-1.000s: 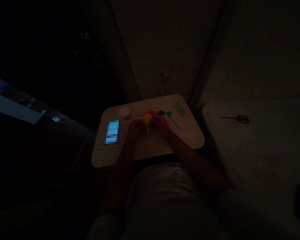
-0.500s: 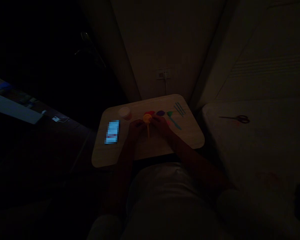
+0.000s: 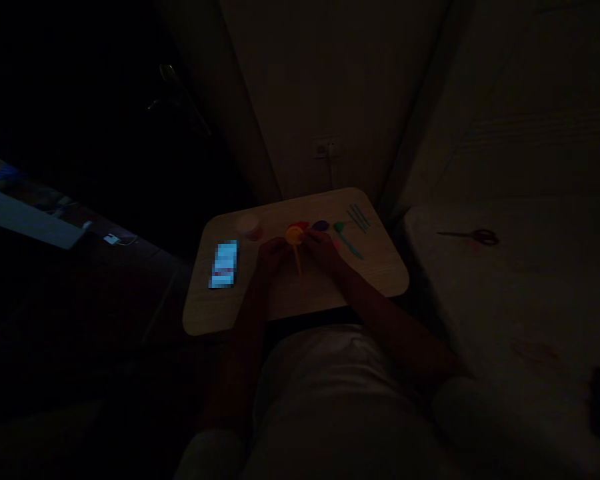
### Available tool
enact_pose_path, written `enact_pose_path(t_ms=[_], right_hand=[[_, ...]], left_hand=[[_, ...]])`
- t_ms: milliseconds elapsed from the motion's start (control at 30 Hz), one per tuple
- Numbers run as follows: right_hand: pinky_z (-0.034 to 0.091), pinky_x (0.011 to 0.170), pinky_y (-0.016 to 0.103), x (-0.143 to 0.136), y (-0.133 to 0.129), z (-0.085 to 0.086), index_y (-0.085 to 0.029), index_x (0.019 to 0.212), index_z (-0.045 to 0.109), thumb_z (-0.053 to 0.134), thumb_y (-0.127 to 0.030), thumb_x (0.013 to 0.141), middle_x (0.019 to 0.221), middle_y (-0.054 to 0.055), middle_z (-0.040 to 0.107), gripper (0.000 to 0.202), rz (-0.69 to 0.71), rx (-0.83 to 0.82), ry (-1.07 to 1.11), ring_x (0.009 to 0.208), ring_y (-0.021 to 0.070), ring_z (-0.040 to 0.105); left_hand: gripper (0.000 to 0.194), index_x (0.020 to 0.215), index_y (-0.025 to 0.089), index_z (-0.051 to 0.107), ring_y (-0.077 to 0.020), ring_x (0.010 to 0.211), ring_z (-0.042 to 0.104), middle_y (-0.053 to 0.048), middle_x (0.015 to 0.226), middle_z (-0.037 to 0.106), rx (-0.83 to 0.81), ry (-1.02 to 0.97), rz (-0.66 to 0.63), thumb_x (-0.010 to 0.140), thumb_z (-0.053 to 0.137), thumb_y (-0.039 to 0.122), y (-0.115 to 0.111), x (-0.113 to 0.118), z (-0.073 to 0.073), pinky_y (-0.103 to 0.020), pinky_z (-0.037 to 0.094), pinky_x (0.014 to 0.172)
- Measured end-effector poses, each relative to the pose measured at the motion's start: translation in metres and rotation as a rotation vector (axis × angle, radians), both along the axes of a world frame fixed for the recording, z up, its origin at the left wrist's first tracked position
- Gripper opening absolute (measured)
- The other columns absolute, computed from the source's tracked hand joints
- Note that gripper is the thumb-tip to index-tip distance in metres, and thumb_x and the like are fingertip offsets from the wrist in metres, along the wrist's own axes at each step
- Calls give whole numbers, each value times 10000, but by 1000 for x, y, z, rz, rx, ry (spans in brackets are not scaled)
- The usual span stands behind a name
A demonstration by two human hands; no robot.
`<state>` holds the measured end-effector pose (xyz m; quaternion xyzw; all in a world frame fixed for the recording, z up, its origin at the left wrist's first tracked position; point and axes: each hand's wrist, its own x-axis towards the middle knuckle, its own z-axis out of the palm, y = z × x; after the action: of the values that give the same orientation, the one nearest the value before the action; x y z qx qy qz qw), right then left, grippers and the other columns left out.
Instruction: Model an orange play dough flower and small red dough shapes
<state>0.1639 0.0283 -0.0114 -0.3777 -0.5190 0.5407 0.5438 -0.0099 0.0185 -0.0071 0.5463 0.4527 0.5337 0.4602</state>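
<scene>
In the dim light, my left hand [image 3: 274,252] and my right hand [image 3: 319,244] meet over a small wooden table. Both close their fingers at the sides of an orange thing with a round head and a thin handle [image 3: 295,235], lollipop-shaped; the handle points toward me. Behind it is a red lump [image 3: 301,225], partly covered. A purple lump [image 3: 321,226] and a green lump [image 3: 339,227] lie just beyond my right hand. By the green one rests a teal knife-like tool [image 3: 351,247]. Something pink [image 3: 336,245] shows beside my right hand.
A lidded tub [image 3: 249,227] and a lit phone [image 3: 224,264] are on the table [image 3: 200,313] at left. Several thin teal sticks [image 3: 359,218] lie at its far right corner. Scissors [image 3: 483,237] lie on a pale surface to the right. A wall socket [image 3: 325,147] is behind.
The handle of the orange thing has swung slightly to the right at its near end. My hands have barely moved.
</scene>
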Motion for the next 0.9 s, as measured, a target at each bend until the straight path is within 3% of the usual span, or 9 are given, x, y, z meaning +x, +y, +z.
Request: enact_pose_path(t_ms=[133,300,567,900], right_hand=[[530,798,339,0,0,1,-199,916,777,704,-610,797,889,48,743,434,19,-3,-19,864,216,656],[529,909,367,-1,0,0,-211,957,773,722,-572,795,994,51,762,400,42,57,-32,973,230,674],[553,874,359,-9,1,-7,-212,979,725,811,-499,719,1006,61,744,397,102,76,-8,937,209,688],[537,790,324,-7,-3,-6,-210,920,728,790,-502,744,926,43,740,346,157,109,-79,843,187,672]], left_hand=[[340,853,184,762,-193,804,690,-42,870,747,26,-60,13,701,841,477,4,-2,-6,-283,549,726],[342,795,181,740,-172,735,658,-24,789,715,50,-9,72,695,851,488,1,-2,-2,-258,527,648],[373,779,178,686,-180,758,664,-41,813,706,43,-29,171,654,838,494,2,-1,1,-281,535,676],[423,795,197,611,-176,766,642,-37,810,663,44,-49,201,664,812,545,3,0,1,-300,512,681]])
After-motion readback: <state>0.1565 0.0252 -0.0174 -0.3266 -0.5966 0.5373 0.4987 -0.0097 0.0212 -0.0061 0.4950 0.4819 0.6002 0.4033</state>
